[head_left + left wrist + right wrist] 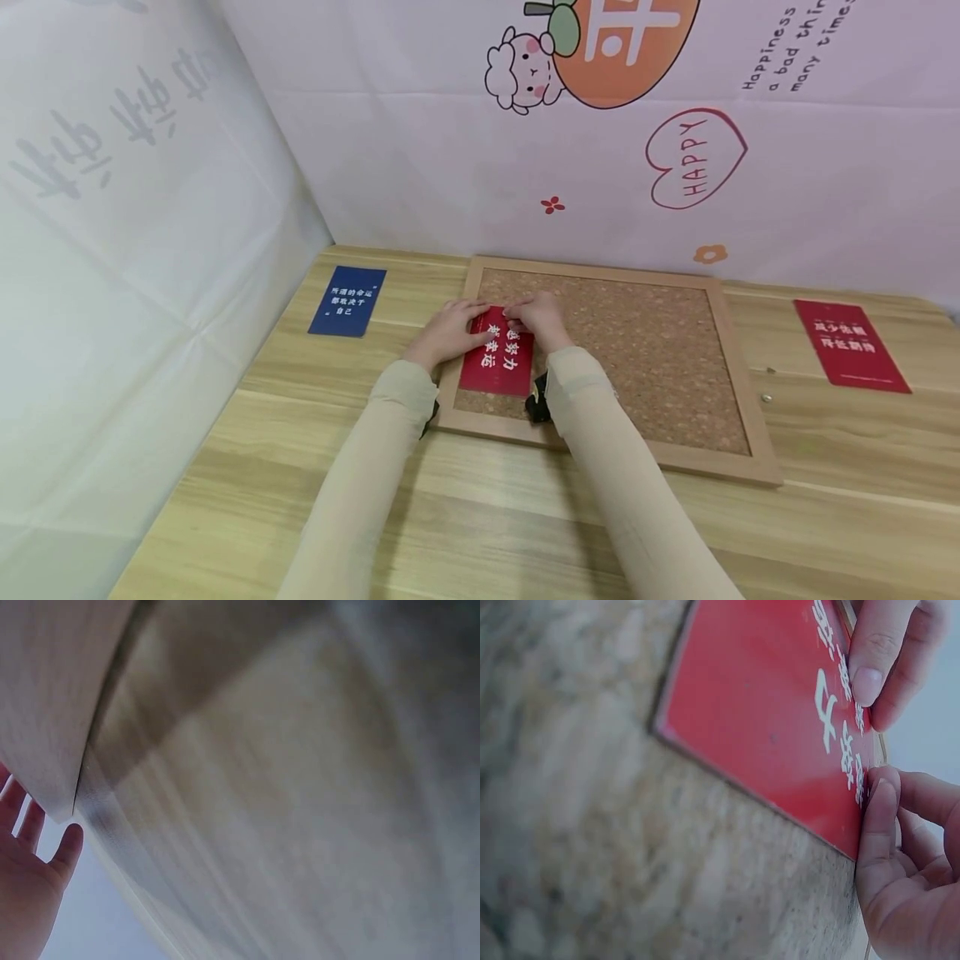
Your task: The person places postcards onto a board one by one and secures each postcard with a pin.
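A red card [497,358] with white characters lies on the left part of a wood-framed cork board [660,350]. My left hand [453,327] rests on the card's upper left corner, its straight fingers [876,656] pressing it flat. My right hand [534,317] is at the card's top edge. In the right wrist view its thumb and curled forefinger [877,795] pinch together right at that edge of the red card [765,727]. Whether something small sits between them is hidden. The left wrist view is blurred, showing only wood and my left palm [26,885].
A blue card [347,301] lies on the wooden table [862,500] left of the board, and another red card [851,344] lies to its right. Two small pins [767,398] sit beside the board's right frame. Printed backdrops close off the back and left.
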`<state>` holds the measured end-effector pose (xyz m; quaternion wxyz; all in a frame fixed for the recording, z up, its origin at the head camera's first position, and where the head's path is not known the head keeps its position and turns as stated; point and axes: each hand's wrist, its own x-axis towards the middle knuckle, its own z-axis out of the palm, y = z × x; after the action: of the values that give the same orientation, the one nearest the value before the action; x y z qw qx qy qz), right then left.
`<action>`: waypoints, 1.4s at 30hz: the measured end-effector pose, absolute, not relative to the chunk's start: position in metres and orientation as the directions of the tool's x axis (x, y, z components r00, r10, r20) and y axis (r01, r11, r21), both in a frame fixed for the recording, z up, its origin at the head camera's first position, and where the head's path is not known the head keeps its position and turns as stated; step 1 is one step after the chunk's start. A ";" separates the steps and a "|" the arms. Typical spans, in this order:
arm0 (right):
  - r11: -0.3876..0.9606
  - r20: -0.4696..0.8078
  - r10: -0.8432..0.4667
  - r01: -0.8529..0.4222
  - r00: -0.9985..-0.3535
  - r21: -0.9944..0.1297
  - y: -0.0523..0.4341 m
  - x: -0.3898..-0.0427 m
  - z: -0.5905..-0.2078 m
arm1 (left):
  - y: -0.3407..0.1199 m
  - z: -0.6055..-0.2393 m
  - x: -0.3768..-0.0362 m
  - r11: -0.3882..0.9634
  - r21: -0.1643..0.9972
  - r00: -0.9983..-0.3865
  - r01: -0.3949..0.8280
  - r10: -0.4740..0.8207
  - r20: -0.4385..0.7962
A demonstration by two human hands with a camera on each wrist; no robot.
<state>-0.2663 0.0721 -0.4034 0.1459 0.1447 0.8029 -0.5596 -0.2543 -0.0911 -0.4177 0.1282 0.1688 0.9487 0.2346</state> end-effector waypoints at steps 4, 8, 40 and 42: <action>0.315 -0.397 0.070 0.398 -0.915 -0.862 0.073 -0.267 -0.405 | -0.091 -0.418 -0.255 0.836 0.482 -0.910 0.260 0.380 -0.168; 0.301 -0.386 0.076 0.390 -0.919 -0.870 0.074 -0.267 -0.407 | -0.091 -0.419 -0.255 0.837 0.480 -0.909 0.264 0.382 -0.168; 0.237 -0.384 0.107 0.398 -0.917 -0.886 0.074 -0.267 -0.409 | -0.091 -0.419 -0.256 0.832 0.488 -0.909 0.263 0.383 -0.163; 0.240 -0.383 0.104 0.397 -0.918 -0.886 0.074 -0.266 -0.408 | -0.092 -0.419 -0.256 0.832 0.488 -0.909 0.262 0.383 -0.166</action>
<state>-0.2663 0.0739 -0.4083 0.1230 0.1609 0.7777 -0.5951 -0.2558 -0.0917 -0.4190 0.1293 0.1701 0.9484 0.2343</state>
